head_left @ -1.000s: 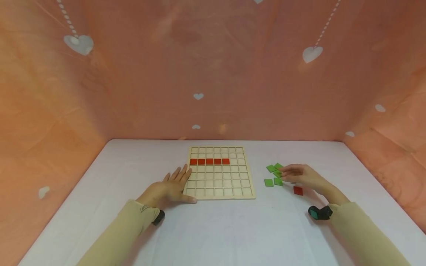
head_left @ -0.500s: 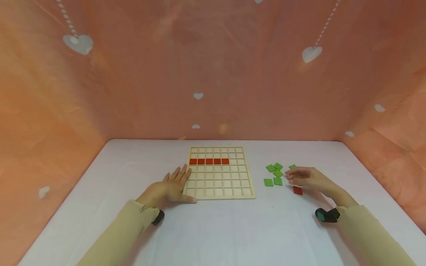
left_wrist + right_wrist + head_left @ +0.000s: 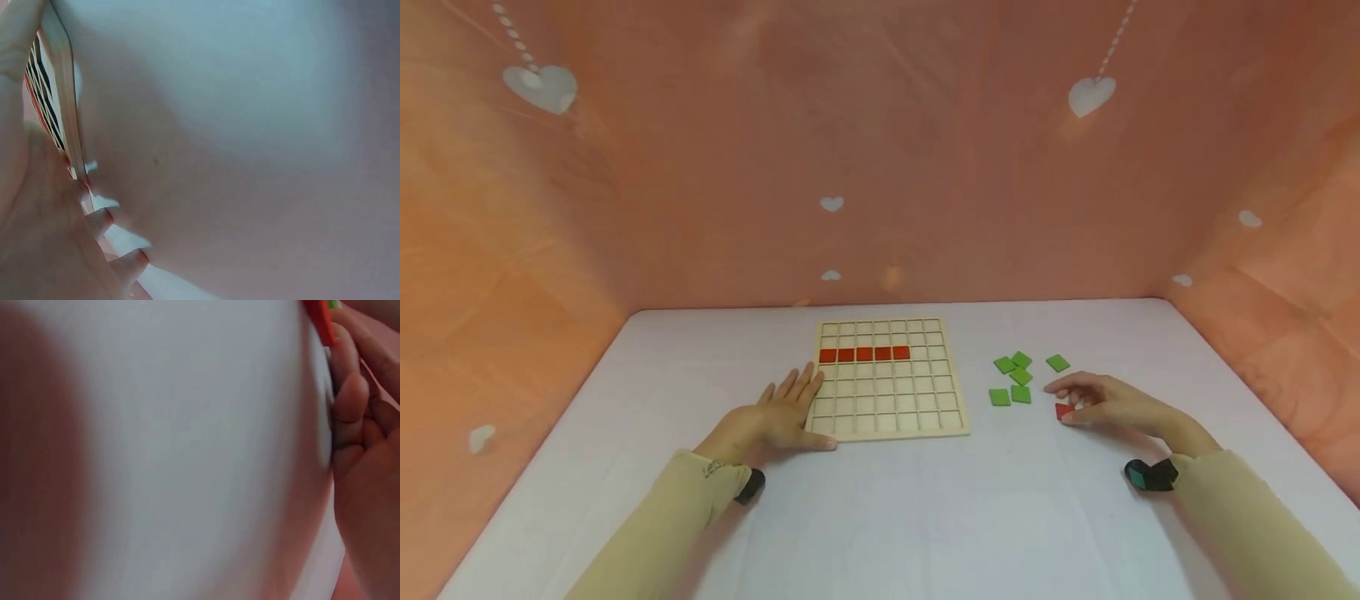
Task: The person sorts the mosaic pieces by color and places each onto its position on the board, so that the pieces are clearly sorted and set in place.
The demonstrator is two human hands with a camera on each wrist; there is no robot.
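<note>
My R hand (image 3: 1108, 403) is now away from the greens (image 3: 1020, 394) & down at the loose red (image 3: 1062, 410) on the surface (image 3: 895, 517), thumb touching it, can't tell if pinched, so I'm prob. working red, w/ L hand (image 3: 777, 422) spread at the board's (image 3: 887, 437) edge.

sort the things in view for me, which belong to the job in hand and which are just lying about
Seemingly in the job:
grid board, left hand at its edge
five red tiles in one row
loose red tile, at the right hand

Lying about, untouched:
six green tiles, though they may belong too
</note>
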